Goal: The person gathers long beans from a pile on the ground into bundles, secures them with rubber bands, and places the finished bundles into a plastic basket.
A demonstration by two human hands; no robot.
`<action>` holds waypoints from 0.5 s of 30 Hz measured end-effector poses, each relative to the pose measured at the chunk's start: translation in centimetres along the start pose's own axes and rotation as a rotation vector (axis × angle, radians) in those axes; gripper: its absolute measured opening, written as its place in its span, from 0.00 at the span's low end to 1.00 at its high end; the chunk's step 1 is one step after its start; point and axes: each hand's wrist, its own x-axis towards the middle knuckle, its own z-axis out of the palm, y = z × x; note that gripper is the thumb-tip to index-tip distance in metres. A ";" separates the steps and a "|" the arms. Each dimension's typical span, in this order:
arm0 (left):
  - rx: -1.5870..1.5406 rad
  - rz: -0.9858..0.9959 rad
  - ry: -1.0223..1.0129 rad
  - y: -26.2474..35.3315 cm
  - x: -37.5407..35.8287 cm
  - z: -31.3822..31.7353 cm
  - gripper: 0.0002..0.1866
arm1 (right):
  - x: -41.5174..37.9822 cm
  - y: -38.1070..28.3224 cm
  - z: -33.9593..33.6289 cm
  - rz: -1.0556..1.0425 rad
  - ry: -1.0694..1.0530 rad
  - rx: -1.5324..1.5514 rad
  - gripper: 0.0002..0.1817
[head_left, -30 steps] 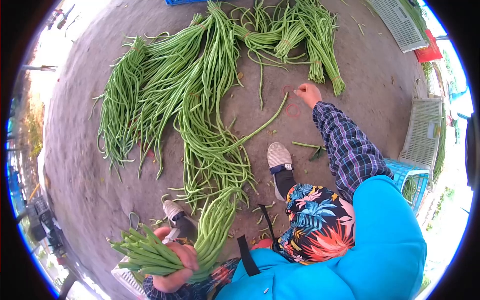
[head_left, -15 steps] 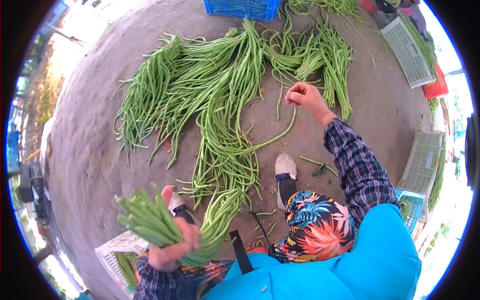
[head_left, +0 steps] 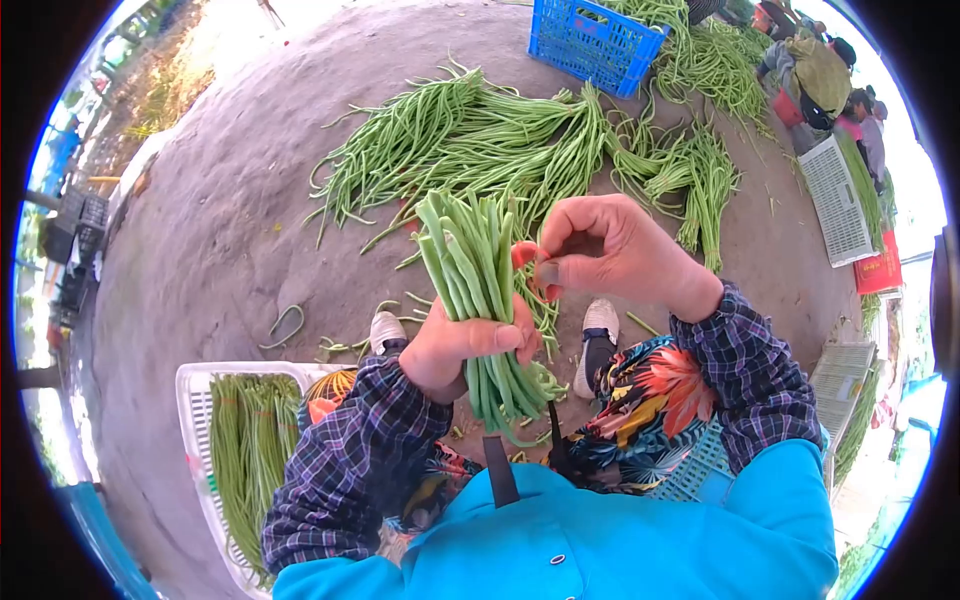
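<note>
A thick bunch of long green beans (head_left: 465, 255) stands nearly upright in front of me, its cut ends at the top. My left hand (head_left: 468, 342) is wrapped round its middle, thumb across the front. Just right of the bunch, my right hand (head_left: 625, 250) pinches a red rubber band (head_left: 526, 256) between thumb and fingertips. The band hangs as a loop close beside the bean ends. Beyond both hands, a large heap of long beans (head_left: 500, 130) lies spread over the ground.
A white crate (head_left: 190, 400) with tied bean bundles stands at my left. Ahead is a blue crate (head_left: 590, 45). More beans (head_left: 715, 65) lie behind it. Along the right are a white crate (head_left: 835, 200) and a red box (head_left: 880, 268). People (head_left: 815, 75) are at the far right.
My left hand has brought the bunch up and right, turning it upright. My right hand has come from over the ground to the bunch, a red rubber band now showing in its fingers.
</note>
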 end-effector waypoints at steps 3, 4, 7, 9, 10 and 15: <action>-0.047 0.029 -0.020 0.1 -1.4 -0.4 0.35 | -0.1 0.0 1.7 -0.052 -0.027 -0.063 0.04; -0.061 0.011 -0.039 -0.1 -1.8 -0.7 0.31 | -0.4 -0.2 2.3 -0.016 -0.002 0.031 0.03; -0.094 0.075 -0.056 -0.7 -2.7 -1.0 0.28 | -1.5 1.1 3.5 -0.031 -0.016 0.236 0.07; -0.084 0.089 -0.012 -0.1 -2.7 -0.8 0.27 | -1.9 1.3 3.4 -0.119 -0.114 0.365 0.14; -0.067 0.098 0.031 0.2 -2.7 -0.9 0.26 | -1.7 1.2 3.6 -0.117 -0.114 0.362 0.14; 0.019 0.091 0.012 -0.9 -2.1 -0.6 0.28 | -2.6 1.2 3.2 -0.553 -0.293 0.783 0.16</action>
